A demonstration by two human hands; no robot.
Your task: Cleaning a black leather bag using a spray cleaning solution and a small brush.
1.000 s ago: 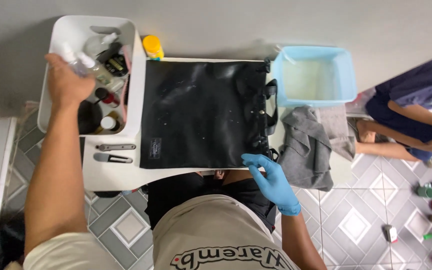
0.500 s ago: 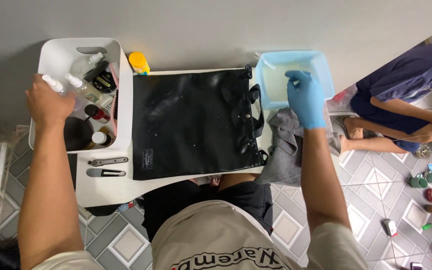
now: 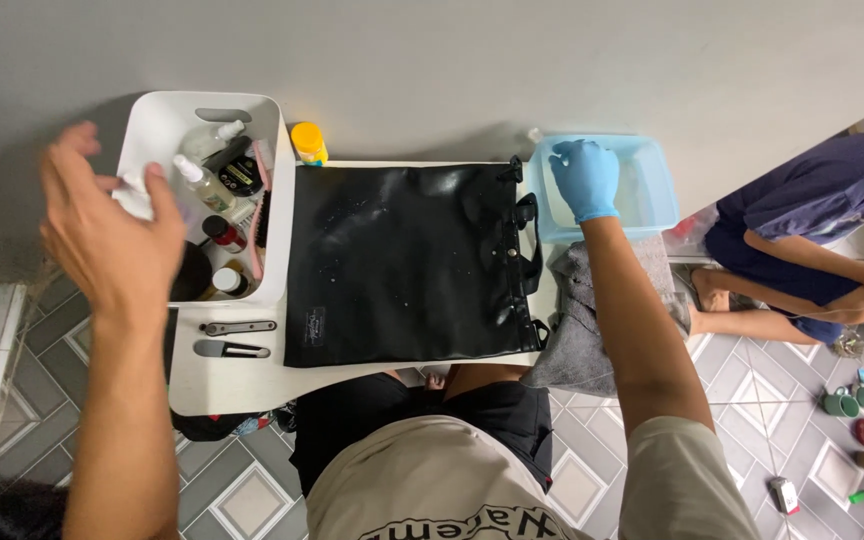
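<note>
Though perhaps blurred, bottles (image 3: 214, 180) crowding caddy (image 3: 157, 125)

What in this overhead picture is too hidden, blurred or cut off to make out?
- Left hand: blurred, and its back faces the camera, so its hold on the small white bottle is unclear.
- Light blue tub: the gloved right hand covers part of its inside; contents unclear.
- White bin: the left hand hides its lower left corner.
- Person in blue: cut off by the right edge.
- Small floor items: too small to identify.
</note>
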